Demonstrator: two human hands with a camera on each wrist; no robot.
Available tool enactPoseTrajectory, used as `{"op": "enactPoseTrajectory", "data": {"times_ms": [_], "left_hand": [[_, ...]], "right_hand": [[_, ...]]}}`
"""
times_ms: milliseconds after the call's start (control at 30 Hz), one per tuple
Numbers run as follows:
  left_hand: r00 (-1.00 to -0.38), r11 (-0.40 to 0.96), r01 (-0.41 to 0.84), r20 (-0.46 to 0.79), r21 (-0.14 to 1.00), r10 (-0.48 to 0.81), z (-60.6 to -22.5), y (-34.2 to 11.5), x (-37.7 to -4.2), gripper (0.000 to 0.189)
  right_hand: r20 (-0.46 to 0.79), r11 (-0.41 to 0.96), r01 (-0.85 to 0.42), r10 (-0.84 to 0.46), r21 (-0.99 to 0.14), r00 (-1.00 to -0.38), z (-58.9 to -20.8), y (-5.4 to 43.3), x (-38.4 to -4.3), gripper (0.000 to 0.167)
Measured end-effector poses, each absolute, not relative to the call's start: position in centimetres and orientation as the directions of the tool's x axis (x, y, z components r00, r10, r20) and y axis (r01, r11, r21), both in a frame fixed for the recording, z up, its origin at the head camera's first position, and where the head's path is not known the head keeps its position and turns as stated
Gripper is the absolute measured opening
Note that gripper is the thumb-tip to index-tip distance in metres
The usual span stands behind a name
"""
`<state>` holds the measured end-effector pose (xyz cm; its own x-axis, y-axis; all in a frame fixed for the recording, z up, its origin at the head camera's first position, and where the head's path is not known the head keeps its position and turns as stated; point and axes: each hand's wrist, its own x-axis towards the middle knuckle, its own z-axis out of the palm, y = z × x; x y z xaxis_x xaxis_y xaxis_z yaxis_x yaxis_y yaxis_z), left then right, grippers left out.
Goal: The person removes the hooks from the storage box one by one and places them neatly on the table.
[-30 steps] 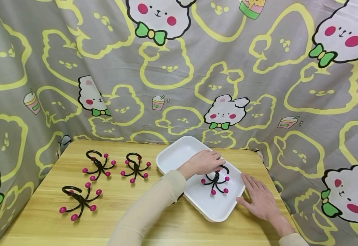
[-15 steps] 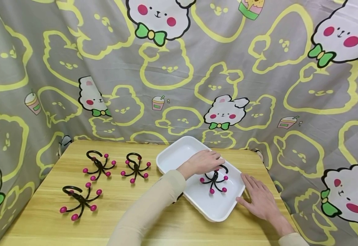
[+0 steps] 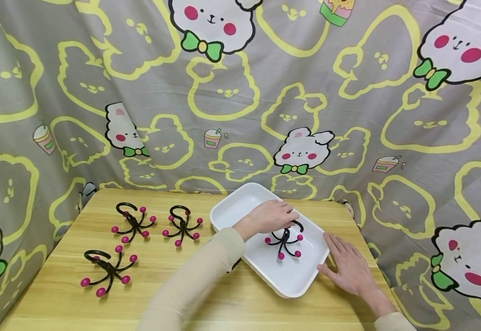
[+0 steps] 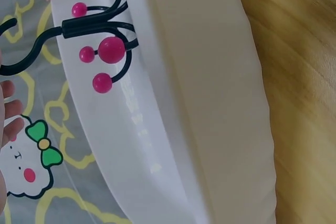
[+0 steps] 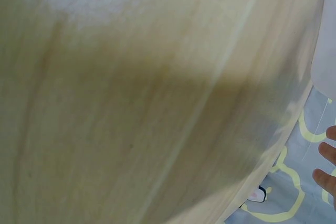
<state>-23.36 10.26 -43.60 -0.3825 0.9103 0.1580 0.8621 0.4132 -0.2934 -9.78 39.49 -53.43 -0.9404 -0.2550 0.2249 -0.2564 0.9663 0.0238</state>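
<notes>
My left hand (image 3: pixel 268 217) grips the curved top of a black multi-arm hook (image 4: pixel 86 28) with pink ball tips. In the head view that hook overlaps the inside of the white tray (image 3: pixel 296 278), its arms spread downward. Fingers of the left hand show at the left edge of the left wrist view, beside the hook's bend. My right hand (image 3: pixel 349 269) lies along the tray's right edge, fingers straight, fingertips at the rim and thumb apart. Only a few right fingertips (image 5: pixel 326 178) appear in the right wrist view.
Similar hooks lie on the wooden table's left side: one at the back (image 3: pixel 132 224), one nearer the tray (image 3: pixel 182 225) and one toward the front (image 3: pixel 109 271). A small dark piece (image 3: pixel 234 265) peeks out beside the left sleeve. A patterned curtain (image 3: pixel 240 161) hangs behind the table.
The left hand and the hook it holds have shifted slightly left over the tray. The right hand and the tray have stayed in place.
</notes>
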Motion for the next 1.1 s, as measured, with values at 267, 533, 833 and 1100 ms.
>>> {"op": "enactPoseTrajectory", "data": {"times_ms": [267, 533, 833, 1100], "left_hand": [[-0.383, 0.419, 0.86, 0.175, -0.291, 0.907, -42.6, 9.3, -23.0, 0.026], [-0.385, 0.434, 0.864, 0.22, -0.255, 0.896, -42.0, 8.3, -22.8, 0.024], [-0.355, 0.425, 0.869, 0.28, -0.252, 0.892, -41.4, 6.9, -22.5, 0.018], [-0.331, 0.43, 0.871, 0.361, -0.238, 0.872, -40.0, 4.9, -21.6, 0.019]], "right_hand": [[0.226, 0.966, -0.258, -0.256, 0.019, -0.94, -53.3, 39.4, -9.7, 0.102], [0.229, 0.965, -0.26, -0.26, 0.031, -0.938, -53.2, 39.4, -9.7, 0.102], [0.232, 0.965, -0.26, -0.262, 0.041, -0.937, -53.2, 39.5, -9.8, 0.102], [0.224, 0.965, -0.26, -0.262, 0.039, -0.939, -53.3, 39.5, -9.7, 0.102]]}}
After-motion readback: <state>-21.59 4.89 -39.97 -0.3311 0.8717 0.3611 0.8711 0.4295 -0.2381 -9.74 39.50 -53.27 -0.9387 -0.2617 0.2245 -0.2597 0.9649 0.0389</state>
